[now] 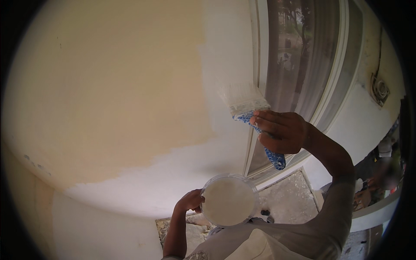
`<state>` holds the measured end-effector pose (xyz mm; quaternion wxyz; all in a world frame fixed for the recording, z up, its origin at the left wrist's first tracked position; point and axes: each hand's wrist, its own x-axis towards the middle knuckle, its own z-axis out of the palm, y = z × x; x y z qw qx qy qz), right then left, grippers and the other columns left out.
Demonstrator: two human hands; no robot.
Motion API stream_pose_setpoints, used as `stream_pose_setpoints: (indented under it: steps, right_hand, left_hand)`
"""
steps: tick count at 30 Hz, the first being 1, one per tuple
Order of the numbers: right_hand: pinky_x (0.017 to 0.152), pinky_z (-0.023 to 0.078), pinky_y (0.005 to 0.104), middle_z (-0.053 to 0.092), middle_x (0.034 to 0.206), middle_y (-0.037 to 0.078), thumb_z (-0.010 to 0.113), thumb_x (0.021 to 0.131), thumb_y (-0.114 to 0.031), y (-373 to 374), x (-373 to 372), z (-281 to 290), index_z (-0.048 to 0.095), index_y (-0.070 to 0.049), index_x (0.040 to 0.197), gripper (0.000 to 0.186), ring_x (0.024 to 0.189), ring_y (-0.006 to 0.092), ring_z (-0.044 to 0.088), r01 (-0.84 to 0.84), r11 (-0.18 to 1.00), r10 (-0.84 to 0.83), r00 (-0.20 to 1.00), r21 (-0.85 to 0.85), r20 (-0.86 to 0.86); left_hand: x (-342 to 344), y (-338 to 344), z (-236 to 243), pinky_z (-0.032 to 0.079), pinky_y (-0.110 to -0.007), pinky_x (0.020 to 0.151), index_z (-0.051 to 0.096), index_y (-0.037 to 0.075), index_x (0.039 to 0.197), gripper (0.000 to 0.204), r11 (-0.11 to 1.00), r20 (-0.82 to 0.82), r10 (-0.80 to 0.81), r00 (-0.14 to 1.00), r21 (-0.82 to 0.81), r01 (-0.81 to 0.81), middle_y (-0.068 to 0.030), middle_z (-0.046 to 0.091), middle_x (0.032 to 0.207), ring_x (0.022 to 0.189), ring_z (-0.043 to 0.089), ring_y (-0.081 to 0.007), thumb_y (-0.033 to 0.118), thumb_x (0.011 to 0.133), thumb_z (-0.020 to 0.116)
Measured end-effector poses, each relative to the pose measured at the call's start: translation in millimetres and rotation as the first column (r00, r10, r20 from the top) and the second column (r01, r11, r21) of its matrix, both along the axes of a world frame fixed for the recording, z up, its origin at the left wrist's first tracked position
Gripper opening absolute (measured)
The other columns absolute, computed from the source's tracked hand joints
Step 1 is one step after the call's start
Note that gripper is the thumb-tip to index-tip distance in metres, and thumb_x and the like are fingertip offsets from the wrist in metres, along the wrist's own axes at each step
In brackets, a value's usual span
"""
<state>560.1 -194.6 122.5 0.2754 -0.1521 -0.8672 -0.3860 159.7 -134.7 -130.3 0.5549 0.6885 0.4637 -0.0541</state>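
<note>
My right hand (281, 132) grips the blue patterned handle of a wide brush (242, 97), whose white-coated bristles are raised against the white band of wall beside the window frame (258, 43). The wall's upper left (121, 78) is pale yellow, with white paint along its right side and lower part. Below, my left hand (193, 201) holds a round pail of creamy white paint (227, 199) by its side, in front of my body.
A curtained window (299, 52) runs along the right, with a coiled cable on the wall (379, 91) beyond it. A stained sheet (286, 197) lies on the floor below. At lower right, past a white ledge (372, 212), a person (383, 173) is among assorted things.
</note>
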Motion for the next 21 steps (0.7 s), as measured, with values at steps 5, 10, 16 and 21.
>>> stream_pose_setpoints:
  steps: [5,10,16,21]
  right_hand:
    - [0.082,0.074,0.0325,0.076,0.123,0.017,0.081,0.098,-0.018,-9,-5,-72,0.062,-0.011,0.115,0.027,0.118,0.0307,0.081,-0.004,0.978,0.015,0.999,-0.209,0.052]
    - [0.073,0.073,0.0306,0.076,0.126,0.013,0.081,0.097,-0.015,5,-7,-63,0.062,-0.012,0.118,0.028,0.118,0.0268,0.081,0.035,0.946,-0.013,0.998,-0.323,0.069]
    - [0.071,0.072,0.0310,0.083,0.117,0.012,0.089,0.091,-0.013,23,-22,98,0.072,-0.012,0.120,0.033,0.100,0.0263,0.086,-0.122,0.988,0.110,0.985,-0.089,-0.129]
    - [0.083,0.070,0.0355,0.083,0.114,0.017,0.084,0.098,-0.009,46,-33,226,0.075,-0.004,0.120,0.024,0.103,0.0299,0.085,-0.297,0.900,0.316,0.949,0.319,-0.006]
  left_hand:
    - [1,1,-2,0.062,-0.038,0.058,0.072,-0.005,0.128,0.040,1.000,-0.006,-0.015,1.000,-0.005,0.015,-0.0154,0.079,0.085,0.060,0.078,-0.0225,0.007,0.092,0.057]
    - [3,1,4,0.062,-0.038,0.057,0.068,-0.005,0.133,0.044,1.000,-0.022,-0.022,1.000,0.013,0.022,-0.0162,0.079,0.089,0.060,0.078,-0.0230,0.007,0.093,0.057]
    - [-2,-1,4,0.062,-0.038,0.057,0.068,-0.003,0.133,0.042,1.000,0.022,-0.020,1.000,0.021,0.020,-0.0156,0.078,0.083,0.059,0.077,-0.0230,0.008,0.094,0.057]
    - [-4,0,-6,0.061,-0.038,0.057,0.069,-0.003,0.130,0.039,1.000,0.033,-0.007,0.999,0.020,0.006,-0.0150,0.077,0.079,0.058,0.076,-0.0227,0.009,0.094,0.058]
